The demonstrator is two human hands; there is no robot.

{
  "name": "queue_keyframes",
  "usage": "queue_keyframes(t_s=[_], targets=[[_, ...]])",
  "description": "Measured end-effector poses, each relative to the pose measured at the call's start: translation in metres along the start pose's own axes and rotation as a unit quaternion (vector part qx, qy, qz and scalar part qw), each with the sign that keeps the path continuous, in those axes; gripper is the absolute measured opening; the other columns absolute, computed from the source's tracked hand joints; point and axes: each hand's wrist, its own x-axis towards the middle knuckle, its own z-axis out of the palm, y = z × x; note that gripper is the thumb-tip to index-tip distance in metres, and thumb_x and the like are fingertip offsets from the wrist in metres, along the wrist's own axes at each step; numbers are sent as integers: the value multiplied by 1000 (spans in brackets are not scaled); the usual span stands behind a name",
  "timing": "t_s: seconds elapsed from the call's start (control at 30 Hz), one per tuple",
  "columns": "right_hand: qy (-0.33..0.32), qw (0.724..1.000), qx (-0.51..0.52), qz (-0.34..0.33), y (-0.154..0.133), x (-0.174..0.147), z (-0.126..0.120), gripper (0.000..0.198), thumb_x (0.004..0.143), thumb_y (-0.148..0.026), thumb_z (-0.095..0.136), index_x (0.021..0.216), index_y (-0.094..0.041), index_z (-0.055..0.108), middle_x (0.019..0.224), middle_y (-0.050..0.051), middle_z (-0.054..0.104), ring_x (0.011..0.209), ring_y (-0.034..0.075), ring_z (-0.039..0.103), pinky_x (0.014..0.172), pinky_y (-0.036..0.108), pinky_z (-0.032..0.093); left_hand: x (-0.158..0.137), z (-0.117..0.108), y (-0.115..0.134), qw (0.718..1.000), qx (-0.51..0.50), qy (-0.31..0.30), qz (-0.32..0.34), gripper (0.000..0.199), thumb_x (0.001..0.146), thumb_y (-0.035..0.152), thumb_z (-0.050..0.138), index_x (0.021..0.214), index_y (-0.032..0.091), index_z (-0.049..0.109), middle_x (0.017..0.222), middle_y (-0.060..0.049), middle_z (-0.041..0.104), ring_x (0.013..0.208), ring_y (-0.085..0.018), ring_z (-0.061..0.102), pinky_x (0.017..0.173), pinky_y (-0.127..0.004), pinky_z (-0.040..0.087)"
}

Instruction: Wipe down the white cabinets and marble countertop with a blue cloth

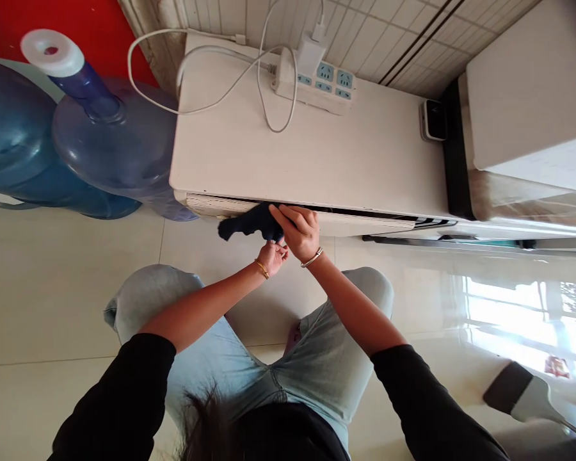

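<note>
A dark navy cloth (pixel 249 221) lies bunched over the top edge of a slightly pulled-out drawer (pixel 355 221) in a white cabinet. My right hand (pixel 301 232) is closed on the cloth's right end, its fingers laid along the drawer's rim. Just below, my left hand (pixel 272 257) has curled fingers close against the cloth's lower edge. Whether they pinch the cloth or something under it is hidden. A narrow dark gap shows between the drawer front and the cabinet top (pixel 317 157).
On the cabinet stand a white power strip (pixel 312 83) with a plugged charger, a looped white cable (pixel 211 107) and a small black-and-white device (pixel 433 120). Large blue water bottles (pixel 125 141) stand left. A white box (pixel 528 83) is at right. A dustpan-like tool (pixel 523 392) lies lower right.
</note>
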Motion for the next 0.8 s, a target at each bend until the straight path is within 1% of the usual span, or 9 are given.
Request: queue_keyframes(t_s=[0.1, 0.2, 0.3, 0.43, 0.53, 0.6, 0.67, 0.73, 0.8], targets=[[43, 999, -34, -1, 32, -21, -24, 42, 105, -14, 51, 134, -38, 70, 109, 2, 78, 106, 16, 69, 96, 29, 50, -3, 2, 2, 999, -10, 34, -1, 47, 54, -8, 55, 87, 22, 44, 89, 5, 60, 73, -8, 56, 72, -23, 42], [27, 995, -87, 39, 60, -42, -47, 39, 105, -17, 51, 129, -38, 74, 109, 3, 77, 105, 17, 69, 95, 32, 52, -7, 4, 6, 999, -10, 47, 0, 52, 52, -10, 52, 91, 24, 47, 93, 6, 61, 69, -6, 54, 71, -22, 41], [9, 987, -130, 90, 87, -62, -67, 35, 106, -22, 50, 122, -35, 78, 107, 5, 77, 105, 18, 69, 94, 34, 54, -11, 7, 8, 999, -4, 43, 3, 57, 52, -11, 52, 95, 26, 51, 102, 7, 65, 67, -5, 52, 69, -21, 41], [45, 982, -133, 126, 124, -84, -93, 31, 106, -27, 51, 116, -32, 81, 104, 7, 75, 102, 20, 68, 93, 36, 55, -16, 10, 10, 1000, 4, 26, 10, 54, 54, -9, 55, 94, 27, 52, 122, 7, 68, 67, -5, 51, 68, -21, 41], [60, 978, -141, 145, 139, -92, -108, 31, 106, -31, 51, 113, -29, 81, 105, 8, 74, 102, 20, 67, 94, 37, 56, -18, 12, 12, 999, 10, 29, 9, 45, 56, -1, 61, 91, 26, 52, 123, 7, 68, 66, -5, 50, 67, -22, 42], [76, 974, -148, 152, 138, -93, -111, 32, 106, -33, 50, 114, -27, 81, 107, 10, 74, 104, 21, 67, 95, 39, 57, -19, 12, 13, 999, 10, 35, 7, 35, 59, 8, 65, 87, 24, 52, 119, 7, 69, 65, -6, 51, 67, -23, 43], [93, 971, -147, 163, 125, -89, -104, 33, 105, -33, 50, 117, -25, 80, 110, 11, 73, 108, 23, 66, 98, 41, 56, -19, 13, 14, 999, 10, 39, 4, 28, 64, 17, 70, 84, 23, 53, 114, 6, 69, 66, -7, 52, 66, -24, 44], [79, 973, -130, 171, 101, -80, -87, 33, 105, -34, 51, 118, -26, 80, 111, 12, 73, 110, 23, 65, 100, 43, 55, -18, 13, 15, 999, 16, 41, 2, 25, 68, 26, 74, 83, 24, 54, 110, 4, 69, 66, -7, 53, 64, -24, 45], [41, 983, -87, 158, 70, -65, -59, 30, 105, -35, 53, 117, -27, 80, 110, 11, 74, 109, 22, 66, 102, 40, 54, -15, 14, 14, 997, 46, 48, 23, 23, 74, 33, 75, 85, 24, 56, 103, 2, 68, 63, -8, 52, 60, -24, 45]])
